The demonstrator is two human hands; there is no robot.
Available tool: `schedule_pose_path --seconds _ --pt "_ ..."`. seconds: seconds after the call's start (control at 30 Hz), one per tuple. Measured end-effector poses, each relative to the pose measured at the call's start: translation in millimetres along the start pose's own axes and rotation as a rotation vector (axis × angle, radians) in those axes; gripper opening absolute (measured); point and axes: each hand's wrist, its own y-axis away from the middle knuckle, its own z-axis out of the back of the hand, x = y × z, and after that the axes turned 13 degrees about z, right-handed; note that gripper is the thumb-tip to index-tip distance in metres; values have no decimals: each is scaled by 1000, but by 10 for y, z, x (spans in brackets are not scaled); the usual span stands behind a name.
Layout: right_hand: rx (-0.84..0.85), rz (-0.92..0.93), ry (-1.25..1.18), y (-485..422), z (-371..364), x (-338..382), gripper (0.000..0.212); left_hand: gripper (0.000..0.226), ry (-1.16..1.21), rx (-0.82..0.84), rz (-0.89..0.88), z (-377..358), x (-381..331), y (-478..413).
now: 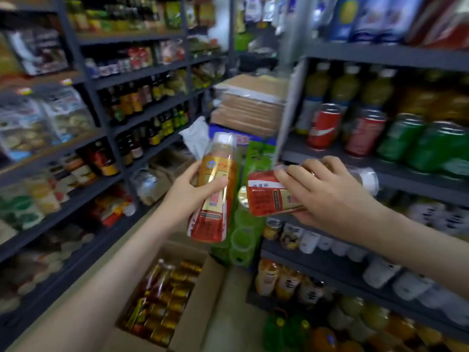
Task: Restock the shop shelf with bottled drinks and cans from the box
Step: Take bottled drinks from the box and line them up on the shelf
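My left hand (193, 191) grips an upright bottle (215, 199) with a red and gold label and a white cap, held in the aisle. My right hand (327, 191) grips a second bottle of the same kind (266, 196), lying sideways with its white cap (369, 180) toward the right shelf (380, 171). That bottle is at the shelf's front edge, just below the red cans (323, 128) and green cans (401, 141). Below my arms an open cardboard box (198, 301) on the floor holds several more such bottles (165, 301).
Dark metal shelving lines both sides of the narrow aisle. Yellow drink bottles (345, 85) stand behind the cans. White cups (380, 273) and orange bottles (286, 283) fill the lower right shelves. Stacked cartons (251, 105) and a green pack (243, 237) block the aisle end.
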Motion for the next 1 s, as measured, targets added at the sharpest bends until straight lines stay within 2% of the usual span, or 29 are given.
schedule_pose_path --seconds 0.1,0.27,0.5,0.63,0.7,0.83,1.0 --pt "63 -82 97 615 368 -313 83 72 -12 77 -55 -584 -351 131" --pt "104 -187 272 1293 905 -839 84 58 12 226 -195 -1402 -993 264" --pt "140 -318 503 1860 1365 -1720 77 64 79 338 -409 -2115 -1829 23" --pt "200 -330 645 2199 1521 -2245 64 71 150 355 -503 -2410 -2241 -174" --pt "237 -334 696 2366 1552 -2479 62 65 174 375 -543 -2571 -2420 -226" --pt "373 -313 732 2620 1531 -2918 68 62 177 399 -616 -2936 -2688 -278" --pt "515 -226 696 2715 1380 -3465 70 64 206 396 -626 -3433 -2869 -359"
